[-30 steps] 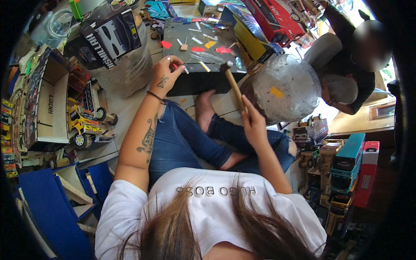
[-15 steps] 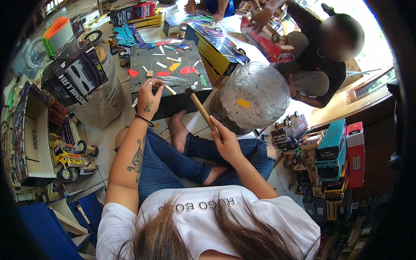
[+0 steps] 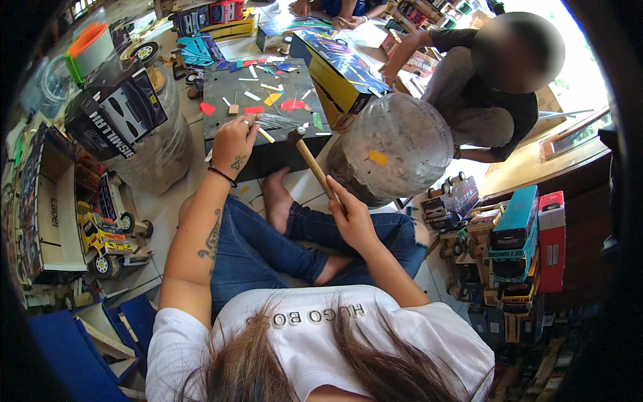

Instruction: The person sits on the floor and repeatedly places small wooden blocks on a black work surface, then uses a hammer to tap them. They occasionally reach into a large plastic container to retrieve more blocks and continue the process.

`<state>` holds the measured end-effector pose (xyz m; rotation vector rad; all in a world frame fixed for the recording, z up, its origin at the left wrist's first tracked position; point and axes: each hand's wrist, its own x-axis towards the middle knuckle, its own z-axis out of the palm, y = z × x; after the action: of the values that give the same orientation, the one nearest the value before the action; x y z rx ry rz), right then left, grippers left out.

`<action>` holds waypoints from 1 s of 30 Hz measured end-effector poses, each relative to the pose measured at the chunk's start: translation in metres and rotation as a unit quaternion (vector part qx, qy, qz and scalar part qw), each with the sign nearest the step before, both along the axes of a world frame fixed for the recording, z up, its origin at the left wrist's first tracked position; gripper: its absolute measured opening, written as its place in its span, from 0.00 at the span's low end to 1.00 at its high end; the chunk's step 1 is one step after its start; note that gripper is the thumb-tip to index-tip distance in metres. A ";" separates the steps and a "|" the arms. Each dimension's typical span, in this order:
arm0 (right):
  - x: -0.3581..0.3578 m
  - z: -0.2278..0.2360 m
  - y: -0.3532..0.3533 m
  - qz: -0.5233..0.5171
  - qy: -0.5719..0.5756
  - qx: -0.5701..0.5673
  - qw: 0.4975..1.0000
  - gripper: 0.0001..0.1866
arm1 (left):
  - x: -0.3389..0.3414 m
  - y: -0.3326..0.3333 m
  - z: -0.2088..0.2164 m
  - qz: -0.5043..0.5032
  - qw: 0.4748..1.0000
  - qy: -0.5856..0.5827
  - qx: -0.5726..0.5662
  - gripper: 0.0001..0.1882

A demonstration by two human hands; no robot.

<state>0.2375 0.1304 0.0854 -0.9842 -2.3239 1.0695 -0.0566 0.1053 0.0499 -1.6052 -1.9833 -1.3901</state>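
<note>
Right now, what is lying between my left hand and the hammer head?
In the head view, a short white strip lies between your left hand and the hammer head, on the dark bench; thin wires lie just beyond it.

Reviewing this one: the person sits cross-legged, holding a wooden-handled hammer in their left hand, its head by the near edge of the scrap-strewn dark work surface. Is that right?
Not quite: the wrong hand is named. The head view shows the hammer in the person's right hand. They do sit cross-legged, with its head by the near edge of the dark work surface.
</note>
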 end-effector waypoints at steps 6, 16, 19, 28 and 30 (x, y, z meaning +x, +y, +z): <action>-0.002 0.001 0.002 0.006 0.016 0.009 1.000 0.26 | -0.002 -0.002 0.002 -0.016 0.998 0.012 -0.067 0.11; -0.024 0.038 0.005 -0.002 0.030 0.024 0.999 0.26 | 0.005 0.005 -0.007 0.018 0.998 0.041 -0.032 0.13; -0.032 0.053 0.008 0.027 0.036 0.091 0.995 0.26 | 0.003 0.006 -0.009 0.022 0.997 0.042 -0.054 0.13; -0.060 0.070 0.008 0.073 0.011 0.167 0.983 0.26 | -0.001 0.008 -0.014 0.028 0.999 0.028 -0.027 0.13; -0.064 0.069 0.008 0.074 -0.006 0.166 0.983 0.26 | 0.000 0.010 -0.015 0.022 0.999 0.026 -0.001 0.12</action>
<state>0.1737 0.1385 0.1543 -0.7016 -2.5100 0.6920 -0.0571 0.1151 0.0345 -1.5724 -1.9803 -1.3175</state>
